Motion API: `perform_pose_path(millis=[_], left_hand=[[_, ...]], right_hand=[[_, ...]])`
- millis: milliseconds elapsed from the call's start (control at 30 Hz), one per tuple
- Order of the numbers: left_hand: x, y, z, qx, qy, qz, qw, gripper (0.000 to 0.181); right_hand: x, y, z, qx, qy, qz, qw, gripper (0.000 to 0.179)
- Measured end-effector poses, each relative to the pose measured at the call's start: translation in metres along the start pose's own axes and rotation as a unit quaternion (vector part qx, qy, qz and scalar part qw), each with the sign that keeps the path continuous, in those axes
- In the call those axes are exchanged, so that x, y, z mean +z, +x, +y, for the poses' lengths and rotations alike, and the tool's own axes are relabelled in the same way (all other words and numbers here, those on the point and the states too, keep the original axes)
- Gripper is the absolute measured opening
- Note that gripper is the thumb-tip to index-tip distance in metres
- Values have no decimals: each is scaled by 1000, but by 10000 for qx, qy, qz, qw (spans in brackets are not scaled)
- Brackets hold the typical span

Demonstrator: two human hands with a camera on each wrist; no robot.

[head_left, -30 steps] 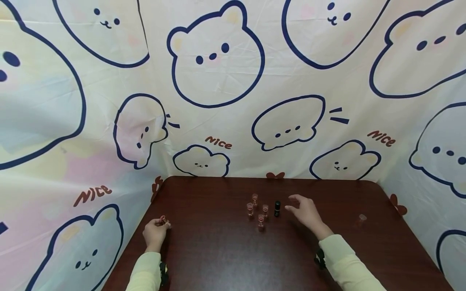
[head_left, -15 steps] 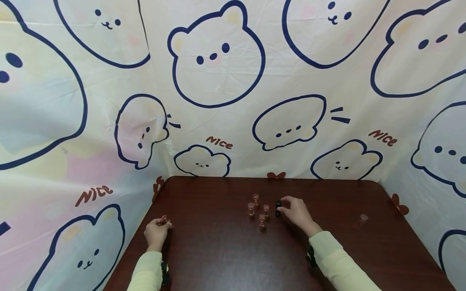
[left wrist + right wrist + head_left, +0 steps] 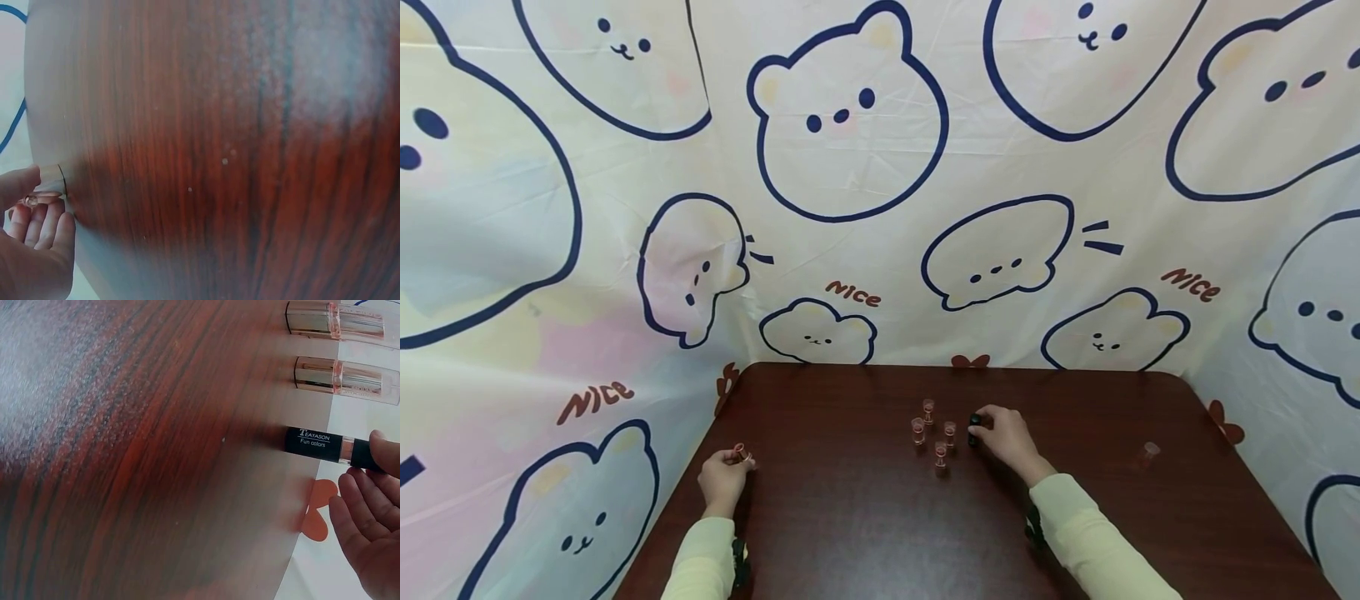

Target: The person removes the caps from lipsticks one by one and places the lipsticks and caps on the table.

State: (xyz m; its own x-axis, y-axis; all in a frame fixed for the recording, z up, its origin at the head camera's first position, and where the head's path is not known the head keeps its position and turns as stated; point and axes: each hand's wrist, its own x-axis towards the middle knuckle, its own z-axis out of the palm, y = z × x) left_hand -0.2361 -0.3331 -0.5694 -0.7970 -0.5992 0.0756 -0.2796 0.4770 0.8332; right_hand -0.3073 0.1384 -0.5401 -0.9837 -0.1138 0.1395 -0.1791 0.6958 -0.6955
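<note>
At bottom of head view, wears cream sleeves (image 3: 1097, 533) w/ dk wrist units (image 3: 740, 562). W/ L hand (image 3: 722, 483), half-closed near L edge of table (image 3: 865, 533), pinches 1 clear pinkish tube (image 3: 741, 452), tilted, btwn thumb & bent fingers; can't tell re: tube-to-table contact. On R side of table, well apart, see lone clear tube (image 3: 1150, 452). W/ R hand (image 3: 1009, 437), part-closed, pinches upper end of black tube (image 3: 325, 447) btwn thumb & fingertips; holds approx. upright. On side of same, reads "TEAYASON Fun colors"; below upper section, shows pale band. Just L of black tube, see 4 clear tubes (image 3: 941, 458), upright, grouped slightly apart. Past far table edge, see backdrop (image 3: 850, 167) w/ navy bear outlines & brown "Nice" lettering.
</note>
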Motion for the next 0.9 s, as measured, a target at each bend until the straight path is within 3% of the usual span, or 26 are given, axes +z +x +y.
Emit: perform_pose_path(millis=[900], left_hand=[[1, -2, 0, 30, -28, -31, 10000, 27]], right_hand=[[-21, -4, -8, -103, 344, 117, 9993, 12]])
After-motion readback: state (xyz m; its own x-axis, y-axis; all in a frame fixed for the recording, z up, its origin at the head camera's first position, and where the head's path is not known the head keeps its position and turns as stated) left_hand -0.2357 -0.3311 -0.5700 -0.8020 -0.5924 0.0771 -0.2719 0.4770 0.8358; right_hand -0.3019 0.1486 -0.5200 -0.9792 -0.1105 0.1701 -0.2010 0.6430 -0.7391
